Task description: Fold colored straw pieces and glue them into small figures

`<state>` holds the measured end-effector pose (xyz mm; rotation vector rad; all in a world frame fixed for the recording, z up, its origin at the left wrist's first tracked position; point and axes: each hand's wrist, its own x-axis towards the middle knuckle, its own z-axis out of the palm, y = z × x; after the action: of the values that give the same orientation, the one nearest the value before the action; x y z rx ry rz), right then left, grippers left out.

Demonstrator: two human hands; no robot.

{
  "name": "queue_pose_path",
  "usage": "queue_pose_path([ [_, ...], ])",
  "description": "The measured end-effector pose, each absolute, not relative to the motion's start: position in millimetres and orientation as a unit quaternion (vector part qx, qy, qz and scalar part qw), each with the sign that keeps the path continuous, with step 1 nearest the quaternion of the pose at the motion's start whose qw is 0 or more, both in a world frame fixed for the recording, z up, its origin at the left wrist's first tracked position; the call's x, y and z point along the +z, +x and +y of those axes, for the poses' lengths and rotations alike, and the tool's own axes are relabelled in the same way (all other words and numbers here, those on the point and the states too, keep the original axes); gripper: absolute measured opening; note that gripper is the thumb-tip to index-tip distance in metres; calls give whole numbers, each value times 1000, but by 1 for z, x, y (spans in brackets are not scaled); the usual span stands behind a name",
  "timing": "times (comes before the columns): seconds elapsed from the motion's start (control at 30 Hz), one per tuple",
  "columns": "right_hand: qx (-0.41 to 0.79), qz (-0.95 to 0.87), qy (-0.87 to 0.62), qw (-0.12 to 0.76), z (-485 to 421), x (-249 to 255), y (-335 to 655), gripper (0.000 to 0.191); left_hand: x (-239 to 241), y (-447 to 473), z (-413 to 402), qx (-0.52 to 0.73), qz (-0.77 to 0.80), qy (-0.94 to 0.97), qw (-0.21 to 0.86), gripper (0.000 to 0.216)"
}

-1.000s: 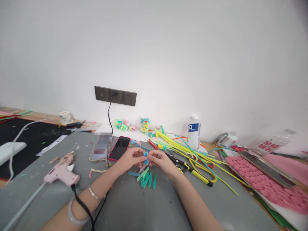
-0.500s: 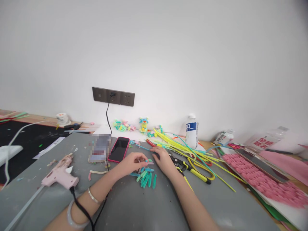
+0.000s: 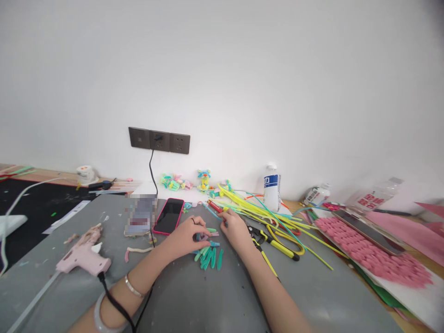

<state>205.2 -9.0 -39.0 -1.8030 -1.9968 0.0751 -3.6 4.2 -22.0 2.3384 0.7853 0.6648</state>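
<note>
My left hand (image 3: 190, 237) is over a small pile of cut pipe cleaner pieces (image 3: 207, 257), green, blue and purple. Its thumb and fingers stand apart, with a few pieces between and under them. My right hand (image 3: 236, 229) is curled just right of the pile. Its fingertips close on the end of a thin light blue pipe cleaner (image 3: 211, 210), which slants up to the left; the fingers partly hide the grip. A red-handled tool (image 3: 215, 206) lies just beyond these fingertips.
At left lies a pink glue gun (image 3: 83, 258) with its black cord. A phone (image 3: 169, 216) is behind my left hand. Yellow-handled pliers (image 3: 280, 247) and long yellow pipe cleaners (image 3: 256, 208) lie at right. A bottle (image 3: 272, 189) and small pipe cleaner figures (image 3: 204, 180) stand by the wall.
My left thumb and fingers have spread apart over the pile. The right fingers have curled in more, and the light blue pipe cleaner has turned to a steeper slant. The view has shifted slightly.
</note>
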Motion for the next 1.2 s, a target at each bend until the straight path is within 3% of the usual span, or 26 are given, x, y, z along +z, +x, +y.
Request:
queue_pose_path([
  [0.17, 52, -699, -680, 218, -9, -39, 203, 28, -27, -2, 3, 211, 284, 909, 222, 14],
  [0.3, 55, -688, -688, 223, -10, -39, 204, 13, -30, 0, 2, 232, 288, 902, 223, 4],
  [0.47, 72, -684, -685, 240, -13, -35, 209, 13, -25, 1, 3, 297, 305, 873, 238, 2],
  [0.6, 112, -674, -676, 277, -10, -33, 214, 12, -17, -1, 6, 379, 326, 829, 250, 7],
  [0.73, 222, -666, -618, 355, -4, -34, 220, 3, -12, -3, 9, 372, 352, 798, 317, 14],
  [0.93, 454, -542, -502, 498, -2, -26, 216, 35, -18, -2, 13, 373, 373, 775, 347, 16],
  [1.2, 526, -407, -440, 603, -9, -13, 204, 44, -27, -2, 16, 397, 392, 741, 374, 19],
])
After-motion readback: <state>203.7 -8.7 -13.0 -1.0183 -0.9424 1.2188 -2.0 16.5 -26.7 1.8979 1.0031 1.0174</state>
